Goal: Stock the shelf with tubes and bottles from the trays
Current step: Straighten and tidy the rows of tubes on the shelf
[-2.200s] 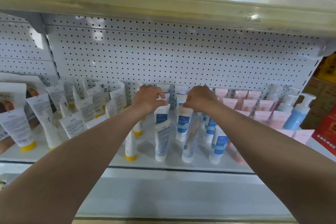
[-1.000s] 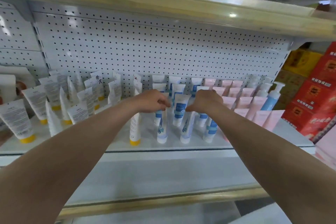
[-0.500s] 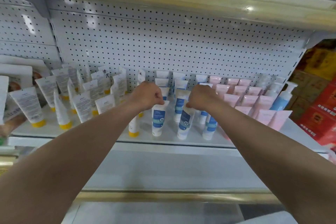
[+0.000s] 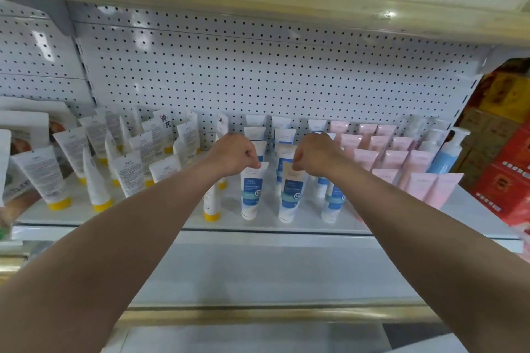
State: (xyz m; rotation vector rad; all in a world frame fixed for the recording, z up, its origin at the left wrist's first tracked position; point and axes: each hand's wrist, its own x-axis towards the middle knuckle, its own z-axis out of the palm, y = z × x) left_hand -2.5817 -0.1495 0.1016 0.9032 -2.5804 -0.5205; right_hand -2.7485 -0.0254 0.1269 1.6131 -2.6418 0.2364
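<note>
A: Left hand [image 4: 235, 155] fingers pinch the crimp of a white-and-blue plastic tube [image 4: 251, 191]; right hand [image 4: 315, 155] likewise pinches its neighbour tube [image 4: 290, 195].
B: Both upright near the white metal shelf [image 4: 286, 225] front edge, a narrow gap between.

The scene is bright and evenly lit, with a cool, slightly washed-out cast. Small glare spots sit on the upper shelf [image 4: 387, 13] edge and soft reflections on the pegboard [image 4: 258, 71]. Shadows under the tubes [image 4: 252, 192] are faint. The wide lens bows the shelf lines and stretches the forearms at the bottom corners. The far edges smear with blur, notably the red boxes [image 4: 510, 180] at the right.
</note>
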